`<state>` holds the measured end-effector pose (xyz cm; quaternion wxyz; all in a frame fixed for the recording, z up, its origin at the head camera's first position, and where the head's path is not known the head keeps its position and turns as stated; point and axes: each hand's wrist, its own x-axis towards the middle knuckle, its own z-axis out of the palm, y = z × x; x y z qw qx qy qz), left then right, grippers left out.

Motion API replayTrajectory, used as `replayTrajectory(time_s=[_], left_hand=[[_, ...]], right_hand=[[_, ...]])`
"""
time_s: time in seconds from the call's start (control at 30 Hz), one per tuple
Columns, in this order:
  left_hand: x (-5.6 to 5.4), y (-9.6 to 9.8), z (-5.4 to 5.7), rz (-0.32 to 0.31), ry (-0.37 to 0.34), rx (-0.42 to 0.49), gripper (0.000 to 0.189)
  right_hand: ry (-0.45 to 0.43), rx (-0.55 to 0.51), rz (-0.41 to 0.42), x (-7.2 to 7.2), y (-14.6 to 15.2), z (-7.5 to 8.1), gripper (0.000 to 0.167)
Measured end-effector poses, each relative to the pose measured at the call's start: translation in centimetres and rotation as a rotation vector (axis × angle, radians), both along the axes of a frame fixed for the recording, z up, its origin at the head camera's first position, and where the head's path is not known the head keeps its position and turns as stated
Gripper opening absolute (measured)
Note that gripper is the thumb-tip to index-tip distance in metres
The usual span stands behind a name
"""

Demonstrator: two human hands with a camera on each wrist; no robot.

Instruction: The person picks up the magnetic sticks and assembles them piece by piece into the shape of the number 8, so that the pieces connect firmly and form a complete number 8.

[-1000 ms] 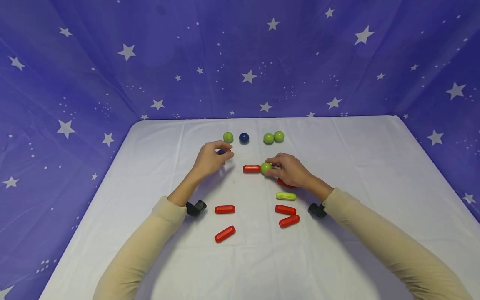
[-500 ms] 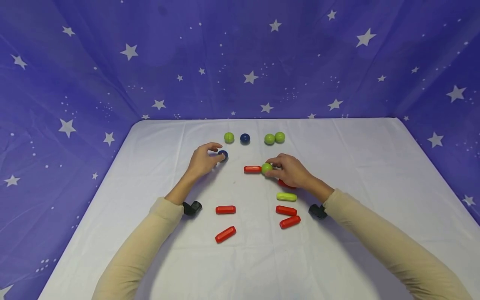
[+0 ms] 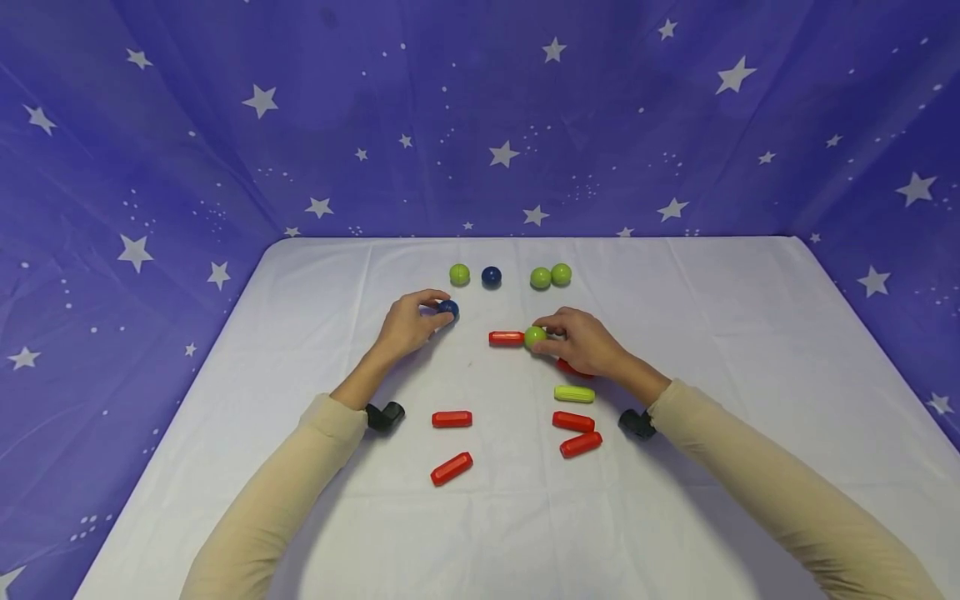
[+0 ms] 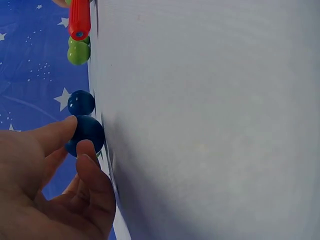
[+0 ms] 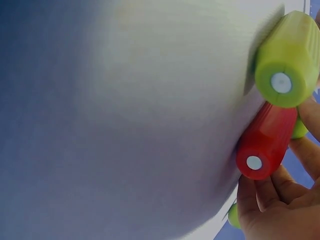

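My left hand (image 3: 408, 323) pinches a dark blue ball (image 3: 449, 309) between thumb and fingers, left of centre on the white table. In the left wrist view that blue ball (image 4: 89, 134) shows between the fingertips. With my right hand (image 3: 585, 340) I pinch a green ball (image 3: 535, 337); the end of a red rod (image 3: 506, 338) meets its left side. Another red rod (image 3: 576, 367) lies partly hidden under the right hand. The right wrist view shows a red rod (image 5: 267, 142) in front of the fingers, with a white disc in its end.
A green ball (image 3: 460, 274), a blue ball (image 3: 491, 277) and two green balls (image 3: 541, 278) stand along the back. Nearer me lie a yellow-green rod (image 3: 574, 394) and several red rods (image 3: 452, 419). A starry purple cloth (image 3: 480, 125) surrounds the white table (image 3: 510, 533).
My left hand drew back left with its fingers spread beside the blue ball, then closed its fingertips on it. The right hand has kept its place on the green ball.
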<state>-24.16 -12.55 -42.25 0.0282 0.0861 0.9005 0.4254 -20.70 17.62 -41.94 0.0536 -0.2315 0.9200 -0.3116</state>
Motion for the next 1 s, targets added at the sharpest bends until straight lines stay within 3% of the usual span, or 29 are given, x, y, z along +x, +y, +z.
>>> replayTrajectory(time_s=[1.0], left_hand=[[0.08,-0.18,-0.28,-0.012,-0.014,-0.013,0.038]], right_hand=[[0.001,0.01,-0.001,0.1,-0.03,-0.04,0.037]])
